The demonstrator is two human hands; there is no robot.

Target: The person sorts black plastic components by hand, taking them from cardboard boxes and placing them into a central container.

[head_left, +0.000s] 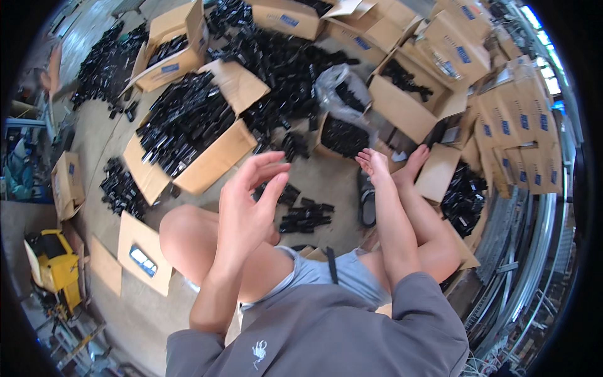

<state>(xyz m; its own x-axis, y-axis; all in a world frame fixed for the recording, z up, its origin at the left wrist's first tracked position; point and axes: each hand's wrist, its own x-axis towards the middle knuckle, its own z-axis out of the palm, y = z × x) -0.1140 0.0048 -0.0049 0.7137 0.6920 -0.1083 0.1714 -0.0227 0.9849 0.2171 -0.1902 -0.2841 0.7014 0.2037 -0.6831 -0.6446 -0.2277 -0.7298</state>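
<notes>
Left hand (244, 204) empty, thumb and fingers apart, near black parts (306, 217) on floor between the legs. Right hand (375, 166), grip unclear, by boxed black pieces (344, 136). Large open carton (217, 160), dark slipper (367, 210) crowd the space.

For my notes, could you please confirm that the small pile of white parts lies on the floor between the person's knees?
Almost: the head view shows the small pile of parts is black, not white; it does lie on the floor between the person's knees.
</notes>
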